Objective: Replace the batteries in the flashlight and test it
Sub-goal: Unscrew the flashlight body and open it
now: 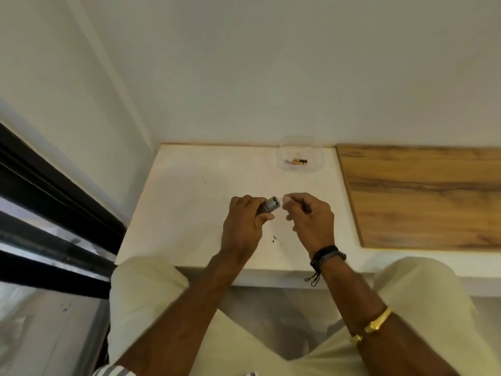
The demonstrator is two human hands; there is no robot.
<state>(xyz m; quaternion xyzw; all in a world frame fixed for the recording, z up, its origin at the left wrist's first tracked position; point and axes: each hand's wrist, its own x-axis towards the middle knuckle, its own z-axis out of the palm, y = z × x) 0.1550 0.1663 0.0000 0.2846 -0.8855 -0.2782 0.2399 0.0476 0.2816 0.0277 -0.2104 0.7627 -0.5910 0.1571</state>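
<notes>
Above white table (pixel 189 213), left hand (pixel 242 226) fingers wrap flashlight (pixel 268 206).

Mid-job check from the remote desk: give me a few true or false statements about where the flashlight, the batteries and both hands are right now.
1. The left hand grips the flashlight. True.
2. The flashlight lies flat on the white table, untouched. False: it is held above the table in the left hand.
3. Batteries lie in a clear container at the far edge of the table. True.
4. The right hand is reaching into the container. False: it is close to the flashlight's open end, fingers pinched; whether they hold anything is unclear.
5. The container sits on the wooden board. False: it sits on the white table, left of the board.
</notes>
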